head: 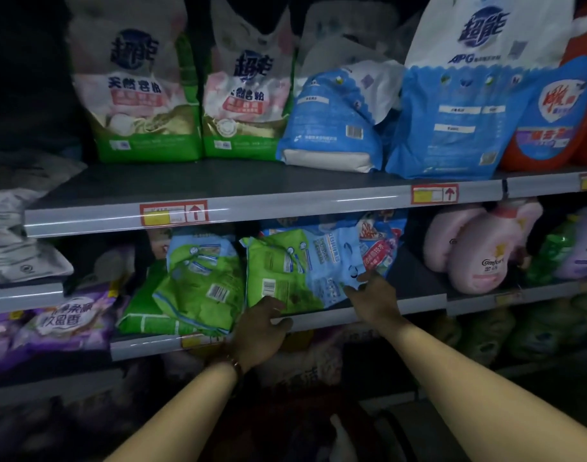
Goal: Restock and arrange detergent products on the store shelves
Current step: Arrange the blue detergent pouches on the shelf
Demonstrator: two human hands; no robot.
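Detergent bag: our left hand grips its 6 o'clock edge.
Right hand: spread, at 4 o'clock.
Writing: "Comfort" (pink bottle).

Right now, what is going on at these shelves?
A person is arranging detergent bags on the middle shelf. Both hands are on one green and blue bag, which lies tilted at the shelf's front edge. The left hand is at its lower edge; the dim light hides whether it grips. The right hand touches the blue side with straight fingers. A second green bag leans beside it, to the left.
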